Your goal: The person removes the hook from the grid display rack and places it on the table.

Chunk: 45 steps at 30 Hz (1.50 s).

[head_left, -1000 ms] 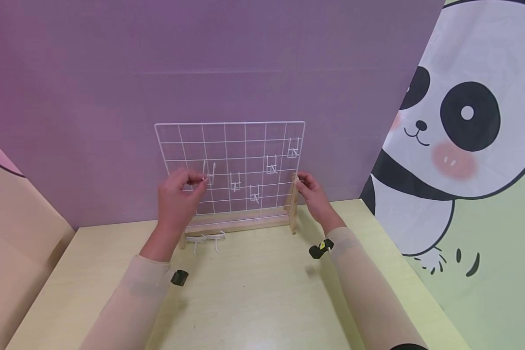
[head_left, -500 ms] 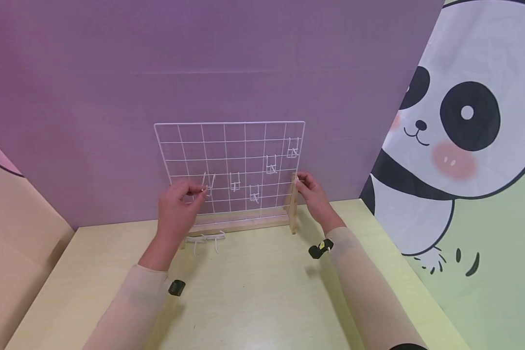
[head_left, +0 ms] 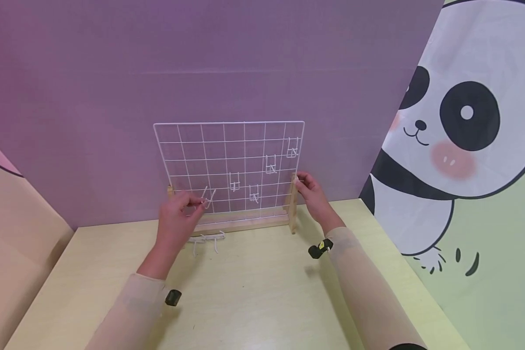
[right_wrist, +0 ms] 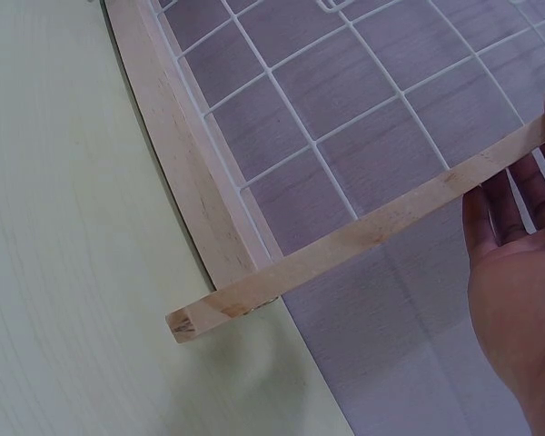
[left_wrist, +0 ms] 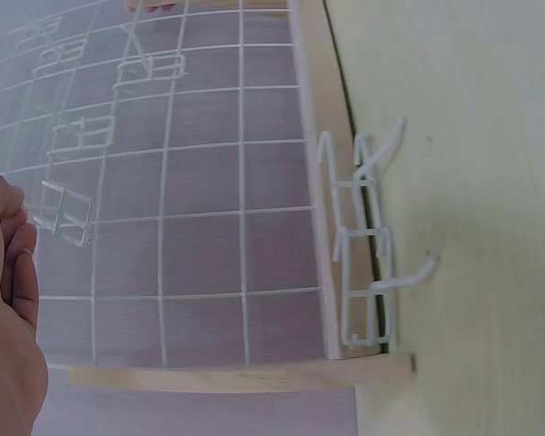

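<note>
My left hand pinches a white wire hook by its end, in front of the lower left of a white wire grid panel. In the left wrist view the hook appears beside the fingertips; whether it touches the grid I cannot tell. The panel stands in a wooden stand. My right hand holds the stand's right post near its top, thumb in front, as the right wrist view also shows around the post. Several similar hooks hang on the grid's middle and right.
Two more wire hooks lie against the stand's wooden base bar, at its left end. A pale wooden table is under everything. Behind rises a purple backdrop; a panda picture covers the right wall.
My left hand has moved down along the front of the grid with the pinched hook, from about the middle rows to the lower rows. The right hand stays on the post.
</note>
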### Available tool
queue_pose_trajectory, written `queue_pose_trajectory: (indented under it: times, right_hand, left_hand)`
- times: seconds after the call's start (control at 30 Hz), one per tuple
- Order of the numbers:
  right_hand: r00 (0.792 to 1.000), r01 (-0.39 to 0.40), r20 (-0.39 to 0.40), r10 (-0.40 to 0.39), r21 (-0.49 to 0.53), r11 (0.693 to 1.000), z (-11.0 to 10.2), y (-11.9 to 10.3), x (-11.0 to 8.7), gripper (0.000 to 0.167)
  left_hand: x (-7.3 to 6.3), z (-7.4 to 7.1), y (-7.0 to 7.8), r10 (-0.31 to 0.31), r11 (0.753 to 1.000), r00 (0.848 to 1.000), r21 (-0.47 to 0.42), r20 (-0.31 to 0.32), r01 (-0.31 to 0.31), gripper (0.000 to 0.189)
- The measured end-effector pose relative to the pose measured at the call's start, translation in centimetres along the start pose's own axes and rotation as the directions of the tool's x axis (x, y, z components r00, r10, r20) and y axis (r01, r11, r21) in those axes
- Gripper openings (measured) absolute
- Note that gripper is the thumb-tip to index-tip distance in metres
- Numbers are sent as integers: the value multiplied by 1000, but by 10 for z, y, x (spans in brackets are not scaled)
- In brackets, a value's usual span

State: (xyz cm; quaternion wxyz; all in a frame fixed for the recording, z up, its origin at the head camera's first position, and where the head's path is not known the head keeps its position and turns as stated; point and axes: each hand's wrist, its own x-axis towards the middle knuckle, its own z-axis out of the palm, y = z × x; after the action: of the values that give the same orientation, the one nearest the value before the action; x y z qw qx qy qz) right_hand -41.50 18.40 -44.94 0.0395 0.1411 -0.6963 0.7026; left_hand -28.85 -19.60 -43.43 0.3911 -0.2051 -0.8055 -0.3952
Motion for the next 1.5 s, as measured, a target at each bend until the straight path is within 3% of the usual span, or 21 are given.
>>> queue_pose_trajectory:
  times: [0.33,0.63,1.27,1.5]
  right_hand:
    - [1000,-11,3,11,-5,1000,-1,1,0,35]
    - [1000,-6,2,6,8,1000,-2,1,0,31]
    - [1000,12,-1,-12,10,1000,-1,2,0,29]
    - [1000,17,-3,-17,25,1000,-1,2,0,30]
  left_hand:
    - [-11,9,-9,-8,999,999,-53,37,10,18]
    - [-15,21,-10,-4,999,995,38,101,0,19]
    - [-26,43,-17,-12,1000,980,3,197,12,16]
    - [-30,51,-18,-5,999,977,33,213,-2,17]
